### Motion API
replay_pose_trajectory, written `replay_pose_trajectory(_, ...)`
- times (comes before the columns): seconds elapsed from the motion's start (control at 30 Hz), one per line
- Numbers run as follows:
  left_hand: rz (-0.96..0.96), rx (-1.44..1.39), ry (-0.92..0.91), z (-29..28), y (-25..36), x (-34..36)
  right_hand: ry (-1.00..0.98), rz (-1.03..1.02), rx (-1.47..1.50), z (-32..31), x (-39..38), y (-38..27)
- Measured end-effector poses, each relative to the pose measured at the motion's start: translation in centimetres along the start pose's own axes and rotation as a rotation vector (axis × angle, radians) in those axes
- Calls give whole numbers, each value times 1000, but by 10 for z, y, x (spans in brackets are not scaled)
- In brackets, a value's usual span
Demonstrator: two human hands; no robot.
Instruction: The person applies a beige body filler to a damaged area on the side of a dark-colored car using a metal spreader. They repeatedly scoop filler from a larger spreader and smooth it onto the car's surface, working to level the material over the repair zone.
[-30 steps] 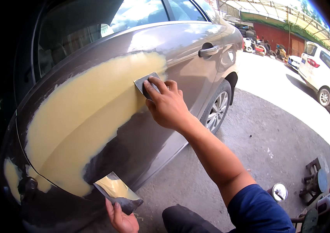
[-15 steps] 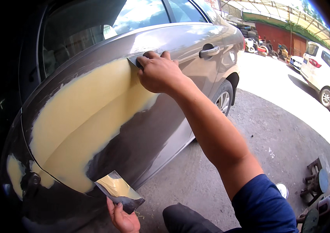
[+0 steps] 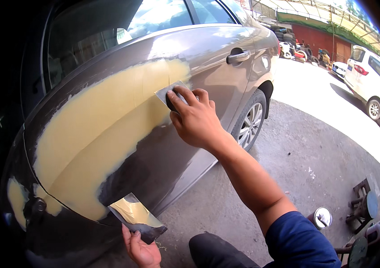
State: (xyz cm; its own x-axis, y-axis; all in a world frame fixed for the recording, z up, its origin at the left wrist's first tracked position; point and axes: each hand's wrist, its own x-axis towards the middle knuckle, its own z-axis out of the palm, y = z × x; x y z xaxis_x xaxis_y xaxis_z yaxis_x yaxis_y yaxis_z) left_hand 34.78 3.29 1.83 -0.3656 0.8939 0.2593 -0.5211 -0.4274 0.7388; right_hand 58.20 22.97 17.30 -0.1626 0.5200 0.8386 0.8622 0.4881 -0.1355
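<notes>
The right hand (image 3: 195, 119) presses a grey spreader (image 3: 170, 94) against the yellow filler (image 3: 96, 129) on the car door (image 3: 208, 58), fingers closed on it, while the left hand (image 3: 141, 251) grips a filler-smeared metal board (image 3: 137, 218) near the sill.

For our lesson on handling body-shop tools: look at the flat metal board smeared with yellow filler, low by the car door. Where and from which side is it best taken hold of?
Probably by the dark bare lower edge of the metal board, from below. The left hand already holds it there, fingers on that edge. The upper face carries wet yellow filler and tilts up toward the car door, so a grip from underneath keeps clear of it.
</notes>
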Motion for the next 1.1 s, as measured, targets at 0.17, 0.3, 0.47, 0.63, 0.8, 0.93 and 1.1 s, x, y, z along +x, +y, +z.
replay_pose_trajectory(0.17, 3, -14, -19, -4, -2, -1, -86, 4, -18, -9, 38, 6)
replay_pose_trajectory(0.3, 5, -2, -4, -4, 0, -3, -68, -1, 4, 11, 38, -1)
replay_pose_trajectory(0.47, -3, -4, -21, -8, -4, -3, 9, -21, 15, 33, 6, 3)
replay_pose_trajectory(0.63, -1, 9, -22, -8, 2, -4, -73, 30, 21, 11, -1, 1)
replay_pose_trajectory(0.8, 4, 6, -21, -8, 1, -3, -67, 132, 97, -4, 39, 19)
replay_pose_trajectory(0.93, 12, -10, -23, -10, 0, -2, -90, 120, 58, -10, 73, 17)
replay_pose_trajectory(1.1, 9, -1, 15, -13, 0, -1, -159, 115, 3, -14, 94, -14)
